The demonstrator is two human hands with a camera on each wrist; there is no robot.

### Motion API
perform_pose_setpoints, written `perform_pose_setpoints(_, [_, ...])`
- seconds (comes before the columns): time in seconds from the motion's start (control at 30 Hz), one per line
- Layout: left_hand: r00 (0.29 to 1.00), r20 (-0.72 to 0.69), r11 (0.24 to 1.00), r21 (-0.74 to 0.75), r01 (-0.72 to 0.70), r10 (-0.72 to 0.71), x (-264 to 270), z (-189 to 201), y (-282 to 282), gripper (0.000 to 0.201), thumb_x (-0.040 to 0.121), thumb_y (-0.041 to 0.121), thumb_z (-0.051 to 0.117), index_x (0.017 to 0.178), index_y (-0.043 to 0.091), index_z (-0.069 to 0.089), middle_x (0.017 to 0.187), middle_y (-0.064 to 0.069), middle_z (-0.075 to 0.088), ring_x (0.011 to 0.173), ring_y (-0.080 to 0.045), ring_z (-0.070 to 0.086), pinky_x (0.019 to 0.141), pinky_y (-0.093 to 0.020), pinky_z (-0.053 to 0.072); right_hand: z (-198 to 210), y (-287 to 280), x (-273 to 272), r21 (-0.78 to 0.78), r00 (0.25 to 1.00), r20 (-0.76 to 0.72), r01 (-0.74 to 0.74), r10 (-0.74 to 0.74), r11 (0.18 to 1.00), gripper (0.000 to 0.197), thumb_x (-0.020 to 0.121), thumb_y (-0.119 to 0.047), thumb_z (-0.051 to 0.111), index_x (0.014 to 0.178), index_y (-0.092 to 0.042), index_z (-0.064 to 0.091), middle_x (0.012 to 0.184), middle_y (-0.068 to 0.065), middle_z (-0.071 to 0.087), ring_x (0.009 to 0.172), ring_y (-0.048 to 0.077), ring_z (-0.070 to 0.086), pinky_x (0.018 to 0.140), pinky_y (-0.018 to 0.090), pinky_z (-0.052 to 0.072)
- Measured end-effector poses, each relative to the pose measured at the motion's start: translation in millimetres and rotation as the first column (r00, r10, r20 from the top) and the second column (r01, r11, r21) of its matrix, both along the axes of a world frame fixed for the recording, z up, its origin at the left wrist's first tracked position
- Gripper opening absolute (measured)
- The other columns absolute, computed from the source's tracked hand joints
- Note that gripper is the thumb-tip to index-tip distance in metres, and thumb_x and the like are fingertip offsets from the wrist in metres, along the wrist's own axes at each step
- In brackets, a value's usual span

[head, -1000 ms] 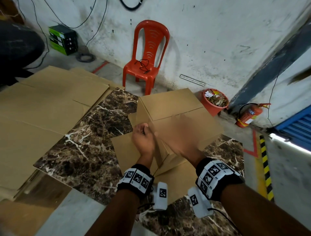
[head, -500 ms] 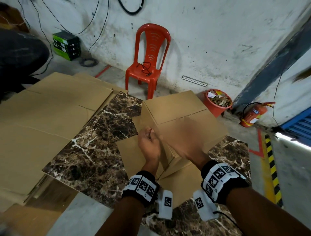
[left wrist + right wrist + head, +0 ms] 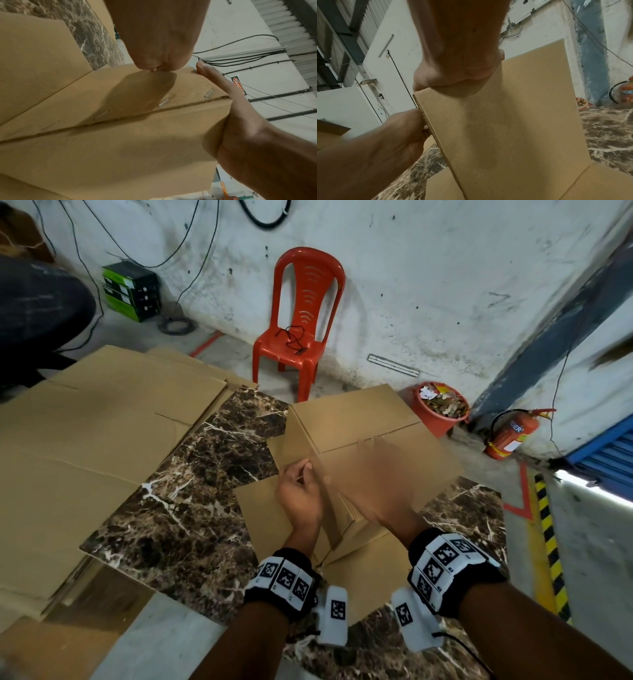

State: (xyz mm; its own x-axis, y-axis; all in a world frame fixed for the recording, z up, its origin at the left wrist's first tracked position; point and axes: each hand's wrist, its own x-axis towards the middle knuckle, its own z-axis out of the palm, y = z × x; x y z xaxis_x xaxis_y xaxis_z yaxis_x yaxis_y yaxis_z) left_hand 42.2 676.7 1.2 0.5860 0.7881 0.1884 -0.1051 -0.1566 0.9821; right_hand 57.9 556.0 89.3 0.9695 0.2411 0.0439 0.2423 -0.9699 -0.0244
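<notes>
A brown cardboard box (image 3: 352, 419), half unfolded, stands on a dark marble table (image 3: 191, 491). My left hand (image 3: 301, 494) curls round the near upright edge of the box. In the right wrist view that left hand (image 3: 402, 132) grips the panel's thin edge. My right hand (image 3: 373, 477), blurred, lies flat on the box's sloping top panel with its fingers spread. In the left wrist view the stapled seam of the box (image 3: 120, 135) runs across, and the right hand (image 3: 240, 115) rests along its far side, thumb straight.
Flat cardboard sheets (image 3: 85, 440) cover the table's left side. Behind stand a red plastic chair (image 3: 301, 320), a red bucket (image 3: 440, 409) of scraps and a fire extinguisher (image 3: 510, 433). Green boxes (image 3: 132, 289) sit by the wall. A person in dark clothes (image 3: 34, 309) is far left.
Both hands keep the same hold on the box. The head view has shifted slightly; the box and hands have barely moved.
</notes>
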Motion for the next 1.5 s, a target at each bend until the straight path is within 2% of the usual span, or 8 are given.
perform_pose_setpoints(0.1, [1.000, 0.010, 1.000, -0.015, 0.018, -0.018, 3, -1, 7, 0.011, 0.088, 0.001, 0.061, 0.089, 0.009, 0.069, 0.087, -0.009, 0.070, 0.080, -0.020, 0.067, 0.073, -0.028, 0.052, 1, -1, 0, -0.001, 1.000, -0.003, -0.004, 0.004, 1.000, 0.109, 0.068, -0.098, 0.016, 0.152, -0.029, 0.022, 0.159, 0.011, 0.021, 0.143, 0.036, 0.018, 0.109, 0.056, 0.021])
perform_pose_setpoints(0.27, [0.996, -0.042, 0.997, 0.018, 0.076, -0.075, 6, 0, 15, 0.009, 0.087, -0.002, 0.062, 0.087, 0.003, 0.068, 0.086, -0.010, 0.068, 0.077, -0.018, 0.063, 0.069, -0.008, 0.044, 1, -1, -1, 0.000, 1.000, 0.001, -0.015, 0.015, 1.000, 0.111, 0.066, -0.098, 0.012, 0.152, -0.029, 0.023, 0.158, 0.010, 0.022, 0.142, 0.036, 0.019, 0.109, 0.056, 0.022])
perform_pose_setpoints(0.4, [0.981, -0.086, 0.979, 0.097, 0.180, -0.172, 1, 2, 23, 0.015, 0.084, -0.004, 0.061, 0.082, 0.010, 0.066, 0.084, -0.003, 0.064, 0.077, -0.012, 0.060, 0.070, -0.013, 0.042, 1, -1, 0, -0.002, 1.000, 0.003, -0.009, 0.009, 1.000, 0.111, 0.066, -0.098, 0.012, 0.152, -0.029, 0.023, 0.158, 0.010, 0.022, 0.142, 0.036, 0.020, 0.109, 0.056, 0.022])
perform_pose_setpoints(0.53, [0.980, -0.059, 0.982, 0.006, 0.190, -0.189, -8, 7, 19, 0.016, 0.086, -0.001, 0.064, 0.099, 0.009, 0.063, 0.089, 0.002, 0.065, 0.082, 0.000, 0.062, 0.073, -0.009, 0.045, -1, -2, 0, 0.020, 1.000, 0.021, -0.012, 0.012, 1.000, 0.101, 0.074, -0.093, 0.010, 0.151, -0.031, 0.027, 0.158, 0.010, 0.025, 0.141, 0.035, 0.022, 0.110, 0.055, 0.021])
perform_pose_setpoints(0.77, [0.971, -0.097, 0.971, -0.127, 0.204, -0.217, 0, 16, 25, 0.014, 0.089, -0.005, 0.061, 0.098, 0.004, 0.067, 0.086, -0.004, 0.069, 0.075, -0.010, 0.063, 0.069, -0.007, 0.048, -3, -3, 0, 0.135, 0.998, 0.056, 0.015, -0.023, 0.991, 0.070, 0.089, -0.067, 0.019, 0.148, -0.034, 0.037, 0.159, 0.004, 0.029, 0.143, 0.030, 0.022, 0.113, 0.048, 0.015])
perform_pose_setpoints(1.13, [0.910, -0.233, 0.925, 0.085, 0.371, -0.344, 2, 20, 49, 0.010, 0.090, 0.000, 0.060, 0.091, 0.003, 0.069, 0.085, -0.003, 0.068, 0.078, -0.014, 0.064, 0.073, -0.019, 0.049, -7, -1, 2, 0.134, 0.995, 0.077, 0.051, -0.062, 0.990, 0.070, 0.086, -0.062, 0.019, 0.145, -0.034, 0.044, 0.157, 0.000, 0.035, 0.140, 0.027, 0.028, 0.110, 0.044, 0.018])
perform_pose_setpoints(1.27, [0.839, -0.291, 0.836, 0.176, 0.519, -0.459, 2, 15, 55, 0.011, 0.091, -0.002, 0.056, 0.092, 0.003, 0.065, 0.092, -0.008, 0.064, 0.085, -0.018, 0.060, 0.076, -0.018, 0.041, -6, -1, 2, 0.134, 0.995, 0.053, 0.072, -0.080, 0.988, 0.068, 0.087, -0.062, 0.021, 0.146, -0.035, 0.043, 0.158, -0.001, 0.033, 0.142, 0.026, 0.027, 0.111, 0.043, 0.016])
perform_pose_setpoints(1.5, [0.649, -0.218, 0.677, -0.092, 0.730, -0.729, -8, 49, 97, 0.016, 0.098, 0.010, 0.052, 0.087, 0.016, 0.061, 0.091, -0.002, 0.061, 0.082, -0.012, 0.058, 0.069, -0.020, 0.047, -6, -2, 1, 0.172, 0.997, 0.021, 0.076, -0.081, 0.982, 0.065, 0.089, -0.061, 0.025, 0.147, -0.037, 0.039, 0.159, -0.003, 0.030, 0.143, 0.025, 0.023, 0.112, 0.044, 0.018])
